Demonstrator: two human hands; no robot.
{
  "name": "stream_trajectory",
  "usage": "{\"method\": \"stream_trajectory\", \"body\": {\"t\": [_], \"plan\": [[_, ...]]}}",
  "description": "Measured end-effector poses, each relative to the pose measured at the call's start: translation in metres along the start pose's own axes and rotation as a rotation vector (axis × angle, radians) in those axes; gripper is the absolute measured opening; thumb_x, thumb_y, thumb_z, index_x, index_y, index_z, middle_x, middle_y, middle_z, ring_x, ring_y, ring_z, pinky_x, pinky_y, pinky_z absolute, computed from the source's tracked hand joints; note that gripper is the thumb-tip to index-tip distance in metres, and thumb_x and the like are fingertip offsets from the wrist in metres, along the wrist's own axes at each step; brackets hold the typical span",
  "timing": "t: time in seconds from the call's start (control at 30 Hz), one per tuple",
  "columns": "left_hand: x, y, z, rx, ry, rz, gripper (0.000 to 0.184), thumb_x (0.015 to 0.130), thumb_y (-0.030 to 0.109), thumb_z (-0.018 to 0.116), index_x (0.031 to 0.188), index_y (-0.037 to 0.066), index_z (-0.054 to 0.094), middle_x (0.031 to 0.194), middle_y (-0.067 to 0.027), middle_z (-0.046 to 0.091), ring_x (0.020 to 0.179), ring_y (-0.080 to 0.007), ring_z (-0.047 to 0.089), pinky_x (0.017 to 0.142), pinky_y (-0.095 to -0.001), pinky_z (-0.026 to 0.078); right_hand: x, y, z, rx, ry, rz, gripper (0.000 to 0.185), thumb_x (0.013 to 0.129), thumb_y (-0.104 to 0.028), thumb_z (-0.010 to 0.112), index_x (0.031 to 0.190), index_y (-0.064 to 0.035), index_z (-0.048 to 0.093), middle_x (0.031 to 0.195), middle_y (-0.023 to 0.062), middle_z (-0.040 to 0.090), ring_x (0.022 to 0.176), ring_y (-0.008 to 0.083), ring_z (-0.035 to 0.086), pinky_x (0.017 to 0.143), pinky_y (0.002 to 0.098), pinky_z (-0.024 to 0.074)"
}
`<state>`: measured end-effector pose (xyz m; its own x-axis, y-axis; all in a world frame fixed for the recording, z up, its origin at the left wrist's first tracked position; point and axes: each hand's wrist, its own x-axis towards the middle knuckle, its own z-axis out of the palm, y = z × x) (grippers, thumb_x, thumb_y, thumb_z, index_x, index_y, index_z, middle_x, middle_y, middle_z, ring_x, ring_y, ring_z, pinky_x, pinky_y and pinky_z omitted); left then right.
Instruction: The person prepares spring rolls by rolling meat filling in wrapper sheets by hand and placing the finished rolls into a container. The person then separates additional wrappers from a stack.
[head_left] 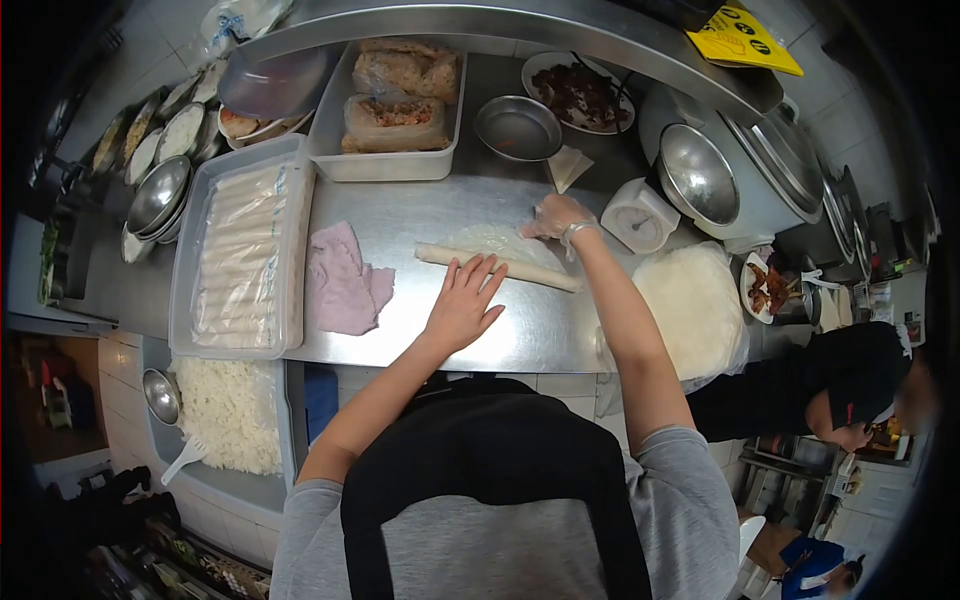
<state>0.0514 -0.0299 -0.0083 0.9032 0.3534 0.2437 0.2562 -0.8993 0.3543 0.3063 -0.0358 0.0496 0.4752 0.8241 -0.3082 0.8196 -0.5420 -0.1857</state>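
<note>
Rolls [235, 250] lie packed in the left tub [301, 220], apparently finished. One further roll [540, 276] is on the bench [385, 205] before the person, its cylinder looking formed but not yet put with the others. The left hand [466, 303] rests over it, grip open, fingers spread, clasping nothing. The gloved right hand [561, 217] curls by the clear film [490, 239] just beyond; I cannot tell whether its grip has hold. Pale sheets [688, 305] and bagged filling [395, 122] seem left to use.
</note>
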Motion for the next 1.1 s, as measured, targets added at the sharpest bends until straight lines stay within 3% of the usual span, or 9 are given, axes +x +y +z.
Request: {"method": "stream_trajectory", "body": {"t": [0.07, 0.17, 0.3, 0.43, 0.57, 0.7, 0.8, 0.97, 1.1], "plan": [[-0.001, -0.001, -0.001, -0.005, -0.005, -0.003, 0.062, 0.09, 0.034, 0.057, 0.143, 0.008, 0.037, 0.146, -0.0135, 0.036, 0.138, -0.0305, 0.028, 0.114, -0.052, 0.019, -0.003, 0.005, -0.011, -0.008, -0.212, 0.045, 0.059, 0.065, -0.047, 0.081, 0.101, -0.0022, 0.07, 0.105, 0.0195, 0.068, 0.101, 0.0332, 0.065, 0.087, 0.0409, 0.0512], [-0.001, 0.0, -0.001, -0.018, -0.001, -0.01, 0.062, 0.091, 0.034, 0.057, 0.143, 0.008, 0.037, 0.146, -0.0133, 0.036, 0.138, -0.0304, 0.028, 0.114, -0.0519, 0.019, -0.022, 0.033, -0.008, 0.031, -0.182, -0.029, 0.052, 0.064, -0.05, 0.08, 0.083, -0.0027, 0.072, 0.087, 0.0179, 0.07, 0.084, 0.0323, 0.068, 0.078, 0.0408, 0.0516], [-0.001, -0.003, -0.001, -0.004, 0.006, -0.004, 0.062, 0.091, 0.035, 0.057, 0.143, 0.008, 0.037, 0.146, -0.0133, 0.036, 0.138, -0.0303, 0.028, 0.114, -0.0521, 0.019, -0.03, 0.062, 0.023, -0.132, -0.124, -0.093, 0.053, 0.062, -0.051, 0.081, 0.084, -0.0032, 0.072, 0.088, 0.0175, 0.07, 0.083, 0.0322, 0.068, 0.078, 0.0399, 0.0517], [-0.003, -0.003, 0.0, -0.013, 0.007, 0.007, 0.062, 0.091, 0.035, 0.057, 0.143, 0.008, 0.037, 0.146, -0.0139, 0.036, 0.137, -0.0314, 0.029, 0.114, -0.0523, 0.019, -0.029, 0.029, -0.001, -0.14, -0.311, -0.047, 0.057, 0.063, -0.05, 0.08, 0.093, -0.0023, 0.071, 0.1, 0.0195, 0.069, 0.096, 0.0349, 0.066, 0.084, 0.0414, 0.052], [0.0, -0.001, 0.001, -0.003, 0.006, 0.01, 0.062, 0.091, 0.035, 0.056, 0.144, 0.008, 0.036, 0.146, -0.0145, 0.036, 0.137, -0.0322, 0.03, 0.114, -0.0524, 0.019, -0.008, -0.052, 0.016, -0.14, -0.041, -0.095, 0.058, 0.062, -0.048, 0.081, 0.1, -0.0054, 0.071, 0.109, 0.0195, 0.067, 0.105, 0.035, 0.064, 0.085, 0.0445, 0.0514], [-0.002, -0.002, 0.0, -0.005, 0.007, 0.005, 0.062, 0.091, 0.034, 0.056, 0.143, 0.007, 0.037, 0.146, -0.0145, 0.036, 0.137, -0.0321, 0.03, 0.114, -0.0522, 0.019, -0.009, -0.047, 0.0, -0.23, -0.186, -0.097, 0.069, 0.064, -0.048, 0.081, 0.115, -0.0051, 0.066, 0.12, 0.0191, 0.063, 0.112, 0.0315, 0.061, 0.093, 0.0445, 0.0491], [0.0, -0.003, 0.0, -0.032, 0.016, 0.001, 0.061, 0.091, 0.033, 0.056, 0.143, 0.007, 0.037, 0.146, -0.0143, 0.036, 0.137, -0.0322, 0.03, 0.114, -0.052, 0.019, -0.008, -0.017, -0.003, -0.278, -0.294, -0.037, 0.066, 0.063, -0.047, 0.082, 0.114, -0.0064, 0.067, 0.119, 0.018, 0.064, 0.112, 0.0313, 0.061, 0.093, 0.0438, 0.0496], [0.001, -0.005, -0.002, -0.008, 0.024, 0.037, 0.057, 0.091, 0.029, 0.056, 0.141, 0.007, 0.04, 0.143, -0.0136, 0.039, 0.134, -0.0304, 0.033, 0.112, -0.051, 0.021, -0.02, -0.045, 0.002, -0.162, -0.142, -0.02, 0.054, 0.066, -0.043, 0.08, 0.102, -0.0039, 0.07, 0.106, 0.0171, 0.069, 0.1, 0.0348, 0.066, 0.082, 0.0455, 0.0514], [0.015, -0.017, -0.003, 0.034, 0.037, 0.081, 0.048, 0.089, 0.019, 0.056, 0.134, 0.007, 0.048, 0.135, -0.0123, 0.047, 0.127, -0.0288, 0.041, 0.109, -0.049, 0.027, -0.035, -0.017, -0.003, 0.061, -0.003, 0.062, 0.038, 0.074, -0.033, 0.074, 0.102, -0.007, 0.07, 0.11, 0.0151, 0.067, 0.101, 0.0341, 0.065, 0.082, 0.045, 0.0521]]}}
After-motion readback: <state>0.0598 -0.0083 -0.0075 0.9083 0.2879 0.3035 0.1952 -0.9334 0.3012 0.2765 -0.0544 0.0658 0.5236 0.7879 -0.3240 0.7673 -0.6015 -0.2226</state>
